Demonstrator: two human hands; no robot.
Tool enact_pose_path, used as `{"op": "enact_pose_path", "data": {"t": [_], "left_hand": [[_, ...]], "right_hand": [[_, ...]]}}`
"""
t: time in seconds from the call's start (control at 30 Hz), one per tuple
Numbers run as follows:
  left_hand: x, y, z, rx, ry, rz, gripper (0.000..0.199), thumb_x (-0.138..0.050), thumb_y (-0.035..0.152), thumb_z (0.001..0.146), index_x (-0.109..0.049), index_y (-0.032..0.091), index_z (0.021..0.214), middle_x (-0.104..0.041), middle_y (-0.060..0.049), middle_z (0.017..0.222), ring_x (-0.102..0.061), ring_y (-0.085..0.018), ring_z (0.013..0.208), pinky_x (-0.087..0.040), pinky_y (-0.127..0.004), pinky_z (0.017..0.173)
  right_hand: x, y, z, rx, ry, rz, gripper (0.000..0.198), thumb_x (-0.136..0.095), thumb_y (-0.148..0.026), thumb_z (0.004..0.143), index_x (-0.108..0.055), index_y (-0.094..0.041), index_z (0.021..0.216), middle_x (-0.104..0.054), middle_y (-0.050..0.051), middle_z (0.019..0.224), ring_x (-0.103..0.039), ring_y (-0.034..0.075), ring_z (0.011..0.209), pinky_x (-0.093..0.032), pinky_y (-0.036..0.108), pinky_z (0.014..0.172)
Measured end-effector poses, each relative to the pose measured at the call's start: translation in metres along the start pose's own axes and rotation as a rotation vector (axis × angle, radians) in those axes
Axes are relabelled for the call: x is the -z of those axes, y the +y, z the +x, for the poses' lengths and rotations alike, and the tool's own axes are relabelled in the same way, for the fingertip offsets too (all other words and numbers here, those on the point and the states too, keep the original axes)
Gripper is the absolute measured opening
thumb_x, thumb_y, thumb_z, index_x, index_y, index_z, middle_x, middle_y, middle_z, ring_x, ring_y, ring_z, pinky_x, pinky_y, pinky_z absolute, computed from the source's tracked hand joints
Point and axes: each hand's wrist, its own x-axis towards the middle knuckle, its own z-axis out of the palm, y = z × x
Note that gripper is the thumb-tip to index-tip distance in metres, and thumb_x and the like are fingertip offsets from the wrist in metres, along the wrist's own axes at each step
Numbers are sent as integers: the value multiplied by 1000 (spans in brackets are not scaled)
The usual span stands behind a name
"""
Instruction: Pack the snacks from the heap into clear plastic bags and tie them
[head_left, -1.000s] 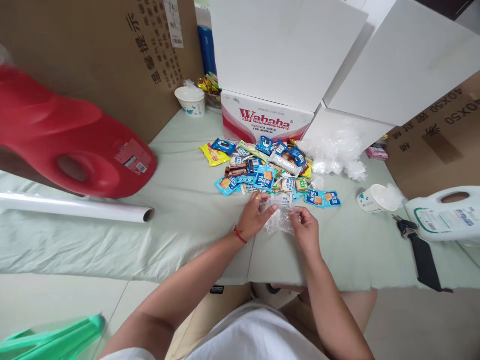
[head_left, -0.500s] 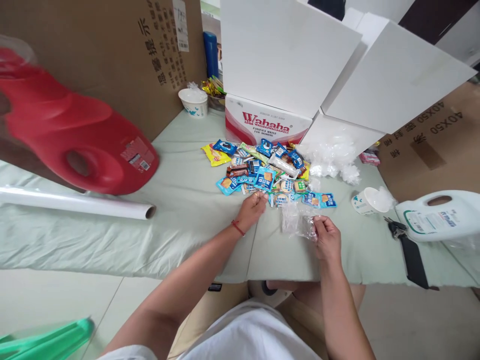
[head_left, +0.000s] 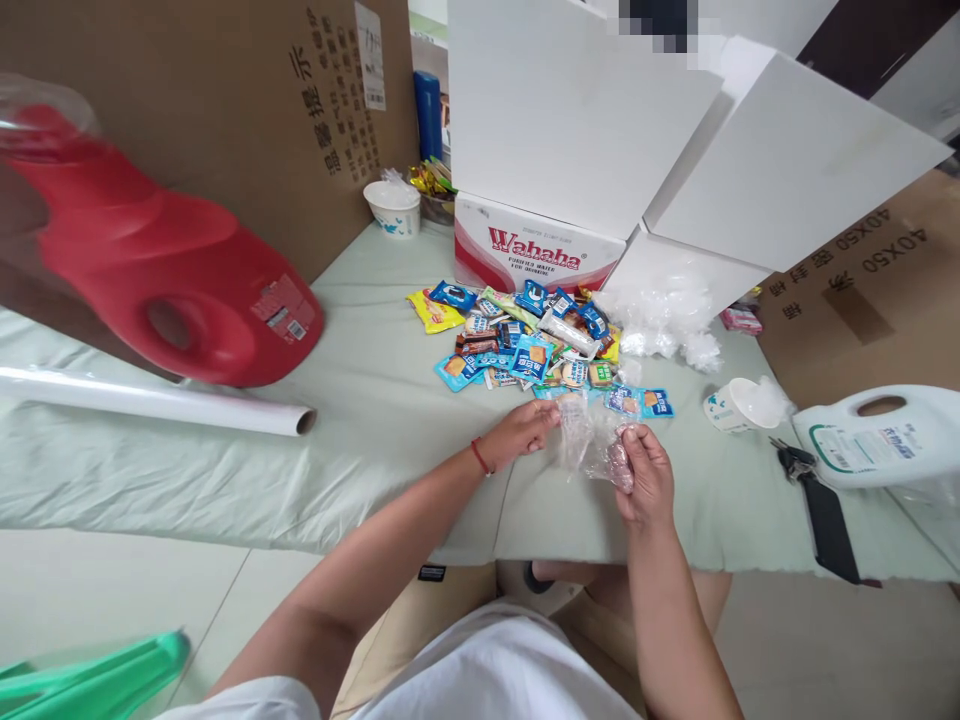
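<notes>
A clear plastic bag (head_left: pixel 589 440) hangs between my two hands over the front part of the table. My right hand (head_left: pixel 646 472) is closed on its right side, where the film is bunched up. At the opposite edge, my left hand (head_left: pixel 523 432) pinches the bag with thumb and fingers. Just beyond my hands lies a pile of small wrapped snacks (head_left: pixel 531 357), mostly blue, with some white, brown and yellow packets. Two blue packets (head_left: pixel 640 401) rest at the pile's right front, behind the bag.
Crumpled clear bags (head_left: pixel 667 315) lie by the Wahaha box (head_left: pixel 536 245). On the left are a red jug (head_left: pixel 225 290) and a film roll (head_left: pixel 165 400). A paper cup (head_left: pixel 735 405), a white jug (head_left: pixel 877 440) and a black phone-like object (head_left: pixel 829 525) with keys stand to the right.
My left hand has moved from the front of the snack pile rightward to the clear bag and now grips its left edge. My right hand still holds the bag, shifted slightly left.
</notes>
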Motion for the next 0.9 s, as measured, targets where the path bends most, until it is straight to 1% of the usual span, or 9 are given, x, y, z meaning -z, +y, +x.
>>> {"op": "enact_pose_path", "data": {"t": [0.1,0.2,0.3,0.4,0.53,0.6,0.7,0.8,0.9], "left_hand": [[3,2,2,-27,36,13,52,-82,62,71,-57,17,78,-59,2,69,-41,-6,55,-28,-21,51],[14,9,2,-61,96,4,48,-82,57,72,-53,19,75,-54,4,64,-41,-7,55,-27,-20,51],[26,19,0,-83,112,-20,42,-82,51,74,-56,19,77,-55,4,66,-40,-7,54,-26,-21,49],[35,27,-1,-129,131,-70,40,-81,50,74,-58,18,77,-59,1,76,-51,-9,65,-39,-21,57],[37,30,-2,-112,162,-207,45,-83,53,72,-54,20,82,-66,-2,94,-65,-15,83,-55,-30,77],[35,28,0,-73,202,-205,45,-81,52,75,-50,22,85,-66,-1,91,-67,-14,75,-56,-29,69],[33,23,3,-49,260,-110,40,-74,52,81,-47,23,84,-62,3,78,-57,-9,52,-41,-21,47],[31,19,5,-43,259,-43,36,-70,51,84,-48,22,80,-58,6,65,-50,-7,42,-30,-20,40],[28,18,5,-39,223,5,34,-71,48,82,-49,22,76,-57,6,59,-52,-8,40,-30,-20,40]], "right_hand": [[4,3,3,25,36,-39,41,-90,-51,70,-66,-21,83,-57,-7,63,-34,5,43,-25,19,40],[19,2,9,63,131,-98,42,-91,-51,68,-68,-19,82,-59,-6,65,-45,7,52,-37,20,49],[40,-4,14,92,206,-110,44,-92,-51,65,-69,-19,82,-62,-5,70,-50,8,59,-43,22,57],[58,-11,13,88,223,-133,43,-92,-52,66,-69,-19,83,-59,-5,67,-46,8,55,-40,21,53],[70,-12,5,37,213,-209,45,-90,-54,67,-67,-20,83,-52,-7,60,-37,7,48,-26,21,43],[73,-5,1,-7,210,-251,46,-88,-57,68,-66,-20,85,-49,-8,58,-34,8,46,-23,22,41],[80,7,-3,-29,219,-378,48,-81,-62,72,-66,-20,90,-50,-6,60,-38,10,48,-28,23,43],[87,12,-3,157,298,-688,43,-73,-58,80,-69,-18,97,-62,1,76,-52,15,62,-44,28,56],[76,6,-1,528,391,-946,28,-65,-44,90,-71,-19,100,-67,8,97,-60,20,80,-51,34,74]]}}
